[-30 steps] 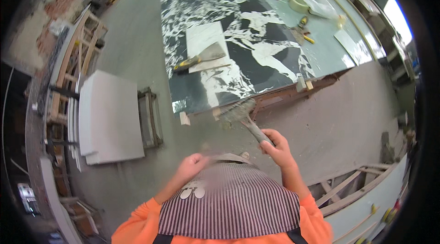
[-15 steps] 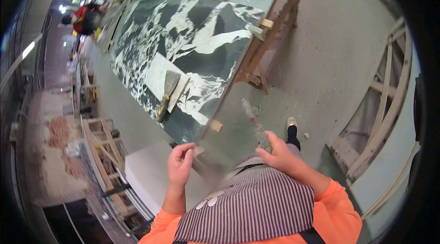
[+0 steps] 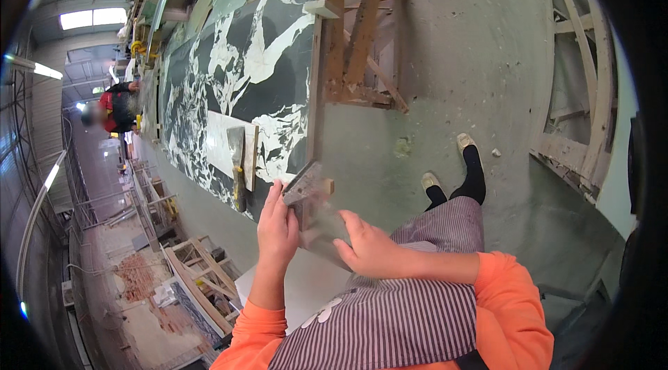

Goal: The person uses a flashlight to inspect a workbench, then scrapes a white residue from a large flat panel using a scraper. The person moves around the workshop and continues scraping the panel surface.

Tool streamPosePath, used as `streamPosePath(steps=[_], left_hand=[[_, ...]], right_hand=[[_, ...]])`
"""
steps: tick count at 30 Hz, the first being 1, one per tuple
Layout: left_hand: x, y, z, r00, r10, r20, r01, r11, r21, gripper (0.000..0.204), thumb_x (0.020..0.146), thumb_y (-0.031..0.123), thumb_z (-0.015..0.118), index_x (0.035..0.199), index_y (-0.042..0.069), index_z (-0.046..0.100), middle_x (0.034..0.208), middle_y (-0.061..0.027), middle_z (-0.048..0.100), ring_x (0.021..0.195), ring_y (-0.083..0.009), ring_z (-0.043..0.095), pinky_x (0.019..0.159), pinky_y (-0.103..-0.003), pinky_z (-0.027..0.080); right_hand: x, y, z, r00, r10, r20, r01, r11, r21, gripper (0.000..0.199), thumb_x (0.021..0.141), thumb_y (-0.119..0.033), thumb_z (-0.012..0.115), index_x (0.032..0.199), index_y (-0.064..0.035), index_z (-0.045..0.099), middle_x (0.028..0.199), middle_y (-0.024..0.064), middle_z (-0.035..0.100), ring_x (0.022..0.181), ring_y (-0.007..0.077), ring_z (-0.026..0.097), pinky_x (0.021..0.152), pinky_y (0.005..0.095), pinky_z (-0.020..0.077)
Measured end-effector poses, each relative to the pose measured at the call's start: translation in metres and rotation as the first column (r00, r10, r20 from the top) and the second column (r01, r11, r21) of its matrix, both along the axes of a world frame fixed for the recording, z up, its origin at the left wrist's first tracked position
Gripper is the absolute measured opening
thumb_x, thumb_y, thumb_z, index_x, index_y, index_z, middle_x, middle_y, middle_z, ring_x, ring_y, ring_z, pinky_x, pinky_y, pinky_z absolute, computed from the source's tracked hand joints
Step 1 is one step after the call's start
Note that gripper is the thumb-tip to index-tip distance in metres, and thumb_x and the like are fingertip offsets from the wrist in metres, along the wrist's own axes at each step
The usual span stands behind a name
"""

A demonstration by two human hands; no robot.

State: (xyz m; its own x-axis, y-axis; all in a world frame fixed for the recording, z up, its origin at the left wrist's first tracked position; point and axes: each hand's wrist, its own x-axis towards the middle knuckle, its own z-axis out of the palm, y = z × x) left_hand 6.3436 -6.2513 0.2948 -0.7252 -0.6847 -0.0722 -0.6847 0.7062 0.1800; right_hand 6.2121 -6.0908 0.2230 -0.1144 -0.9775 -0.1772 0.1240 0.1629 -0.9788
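Floor [image 3: 452,78]: grey concrete, filling the upper right and centre of the frame.
Desk [image 3: 209,71]: long, upper left to centre, topped by a dark green slab with white veining; timber trestle legs at its near end.
Pale tile [image 3: 223,144]: flat on the slab, left of centre, a trowel [image 3: 236,161] lying across it.
Left hand [image 3: 277,225]: centre, fingers curled against the left edge of the scraper blade.
Right hand [image 3: 372,250]: just right of centre, fingers spread and pressed along the lower part of the tool.
Scraper [image 3: 306,189]: wide grey blade, centre, held between both hands before the striped apron, just off the desk's near edge.
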Motion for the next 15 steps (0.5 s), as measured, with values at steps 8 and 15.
streamPosePath(steps=[8,15], left_hand=[[0.003,-0.002,0.001,0.996,-0.048,0.069,0.052,0.997,-0.058,0.045,0.084,-0.004,0.05,0.129,-0.003,0.053,0.138,-0.0269,0.048,0.125,-0.0413,0.05,0.103,-0.044,0.043],[0.001,0.0,0.001,0.995,-0.047,0.092,0.049,0.999,-0.017,0.048,0.081,-0.004,0.049,0.129,-0.004,0.052,0.139,-0.0275,0.047,0.126,-0.0421,0.049,0.102,-0.044,0.043]], right_hand=[[-0.006,-0.023,0.017,0.967,-0.201,0.159,0.204,0.979,0.0,0.055,0.092,-0.017,0.055,0.134,0.0095,0.032,0.117,0.036,0.054,0.107,0.0485,0.056,0.093,0.0503,0.0457],[0.011,-0.008,0.018,0.989,-0.042,0.141,0.037,0.998,0.042,0.05,0.091,-0.016,0.055,0.128,0.0112,0.034,0.103,0.037,0.057,0.092,0.0488,0.059,0.082,0.0509,0.0475]])
